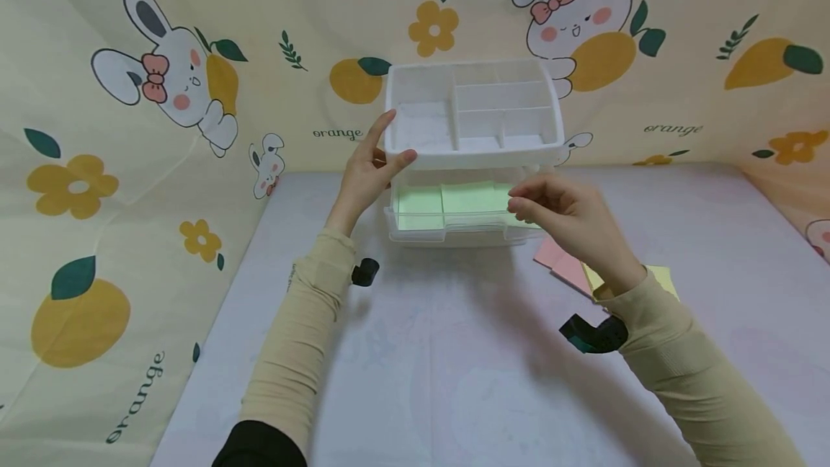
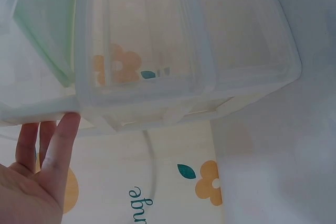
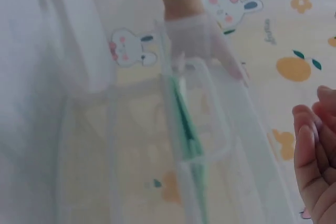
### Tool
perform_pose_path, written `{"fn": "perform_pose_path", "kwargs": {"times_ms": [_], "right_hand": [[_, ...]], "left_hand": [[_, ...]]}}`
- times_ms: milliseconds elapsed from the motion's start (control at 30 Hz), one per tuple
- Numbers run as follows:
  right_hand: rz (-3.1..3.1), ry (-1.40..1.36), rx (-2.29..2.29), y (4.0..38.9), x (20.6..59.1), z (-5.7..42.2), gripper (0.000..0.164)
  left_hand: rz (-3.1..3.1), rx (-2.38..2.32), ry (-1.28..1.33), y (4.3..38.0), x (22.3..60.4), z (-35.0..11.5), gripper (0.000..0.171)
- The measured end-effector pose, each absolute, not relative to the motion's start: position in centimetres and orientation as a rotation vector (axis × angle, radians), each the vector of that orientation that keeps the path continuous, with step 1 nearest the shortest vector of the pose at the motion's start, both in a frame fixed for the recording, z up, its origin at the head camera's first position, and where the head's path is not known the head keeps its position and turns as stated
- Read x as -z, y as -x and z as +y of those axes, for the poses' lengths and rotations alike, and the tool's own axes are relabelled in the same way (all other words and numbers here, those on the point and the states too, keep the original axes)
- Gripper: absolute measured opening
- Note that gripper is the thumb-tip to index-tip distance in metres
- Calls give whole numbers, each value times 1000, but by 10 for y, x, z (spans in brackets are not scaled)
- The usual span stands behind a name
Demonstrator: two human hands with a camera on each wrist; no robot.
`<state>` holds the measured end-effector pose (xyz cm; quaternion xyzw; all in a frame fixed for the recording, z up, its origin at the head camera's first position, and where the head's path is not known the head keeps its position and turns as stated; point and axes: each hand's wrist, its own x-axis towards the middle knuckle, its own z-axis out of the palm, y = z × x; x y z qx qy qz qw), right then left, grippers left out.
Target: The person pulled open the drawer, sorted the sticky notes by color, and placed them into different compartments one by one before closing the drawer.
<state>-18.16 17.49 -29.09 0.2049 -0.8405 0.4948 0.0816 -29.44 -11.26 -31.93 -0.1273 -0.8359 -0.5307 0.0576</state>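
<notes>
A white plastic drawer organizer (image 1: 486,158) stands at the back of the table, its top divided into compartments. Below that top, a clear drawer (image 1: 415,234) is pulled out towards me, with light green sticky notes (image 1: 470,197) inside. My left hand (image 1: 366,175) grips the organizer's front left corner, thumb on the front and index finger along the side. Just above the drawer's right end hovers my right hand (image 1: 564,207), fingers loosely bent. Nothing shows between those fingers in the right wrist view, where the hand (image 3: 317,156) is apart from the clear plastic.
Pink sticky notes (image 1: 563,264) and yellow sticky notes (image 1: 664,279) lie on the table under and beside the right wrist. A printed cloth backdrop (image 1: 363,20) rises directly behind the organizer. The pale tabletop (image 1: 428,359) stretches out in front.
</notes>
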Motion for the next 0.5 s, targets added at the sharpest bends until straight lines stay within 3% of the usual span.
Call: {"fn": "perform_pose_path", "kwargs": {"times_ms": [500], "right_hand": [[-2421, -611, -2041, 175, 361, 157, 25]], "left_hand": [[-2540, 1607, 387, 295, 320, -114, 66]]}}
